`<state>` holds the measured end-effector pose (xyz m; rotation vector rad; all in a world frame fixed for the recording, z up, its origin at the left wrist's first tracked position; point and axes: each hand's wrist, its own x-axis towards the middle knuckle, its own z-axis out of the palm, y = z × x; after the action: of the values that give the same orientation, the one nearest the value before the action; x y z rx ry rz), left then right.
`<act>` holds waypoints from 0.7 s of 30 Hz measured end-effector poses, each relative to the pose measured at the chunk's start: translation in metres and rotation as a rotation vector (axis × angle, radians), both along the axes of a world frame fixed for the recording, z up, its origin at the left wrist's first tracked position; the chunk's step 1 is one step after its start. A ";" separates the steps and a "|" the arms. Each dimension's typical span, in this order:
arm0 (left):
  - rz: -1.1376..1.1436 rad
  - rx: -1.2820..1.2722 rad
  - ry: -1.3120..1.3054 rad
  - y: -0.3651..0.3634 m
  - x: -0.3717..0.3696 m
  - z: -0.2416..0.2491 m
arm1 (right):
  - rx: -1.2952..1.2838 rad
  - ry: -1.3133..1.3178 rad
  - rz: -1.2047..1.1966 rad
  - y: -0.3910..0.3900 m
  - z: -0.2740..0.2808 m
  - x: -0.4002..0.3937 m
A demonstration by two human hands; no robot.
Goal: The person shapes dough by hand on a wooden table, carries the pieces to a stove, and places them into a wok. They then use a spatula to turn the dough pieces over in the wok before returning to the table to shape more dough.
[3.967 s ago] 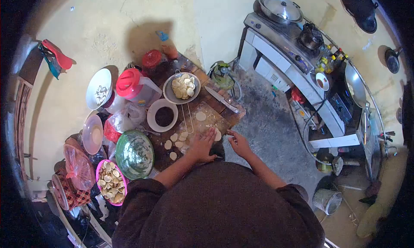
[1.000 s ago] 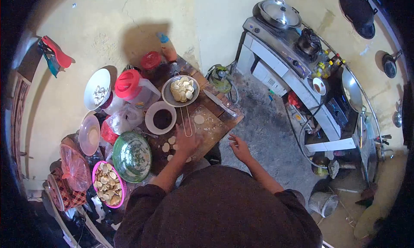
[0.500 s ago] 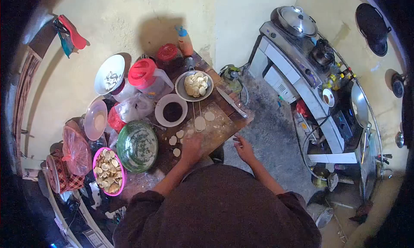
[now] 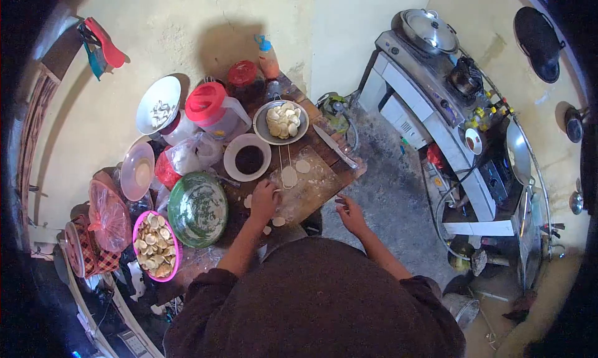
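Observation:
My left hand (image 4: 265, 201) is at the left edge of a floured wooden board (image 4: 316, 182), fingers curled downward. A sliver of something pale shows at its fingertips; whether it is a dough round I cannot make out. Thin pale dough rounds lie around this hand: one round (image 4: 278, 221) at the board's near edge, others to its left. Another round (image 4: 303, 166) lies farther up the board, beside the wire handle of a strainer (image 4: 288, 176). Off the board's right side, my right hand (image 4: 350, 213) hangs over the floor, holding nothing, fingers apart.
A bowl of dark liquid (image 4: 247, 178), a metal bowl with pale slices (image 4: 304, 124) and a knife (image 4: 336, 147) stand beyond the board. Left are a green basin (image 4: 190, 233), a pink basket of pale pieces (image 4: 177, 258) and a red-lidded jug (image 4: 215, 124). A stove (image 4: 398, 49) stands right.
My left hand has shifted left and slightly away from me, to the board's left edge. A dough round now shows at the near edge, where the hand was. My right hand has barely moved.

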<state>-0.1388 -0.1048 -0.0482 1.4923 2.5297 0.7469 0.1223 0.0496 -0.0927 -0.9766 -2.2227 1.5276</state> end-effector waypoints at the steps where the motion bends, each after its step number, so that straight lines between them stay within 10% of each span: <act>1: 0.010 0.078 -0.077 0.000 0.000 -0.003 | -0.012 0.006 -0.019 0.000 0.001 0.001; 8: -0.064 0.076 -0.832 0.036 0.049 -0.003 | -0.040 0.017 -0.101 0.001 0.010 0.007; 12: -0.110 0.018 -0.425 0.051 0.062 -0.005 | 0.006 -0.118 -0.115 -0.002 0.028 0.002; 14: -0.150 0.101 -0.239 0.049 0.062 -0.008 | 0.594 -0.074 -0.056 -0.003 0.028 0.002; 21: -0.574 -0.178 0.091 0.022 0.086 0.000 | 0.449 0.018 -0.092 -0.008 0.029 -0.004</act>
<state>-0.0529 -0.0826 -0.0485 2.0676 1.9789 0.3612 0.1182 0.0421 -0.0637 -0.8997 -2.3237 0.9311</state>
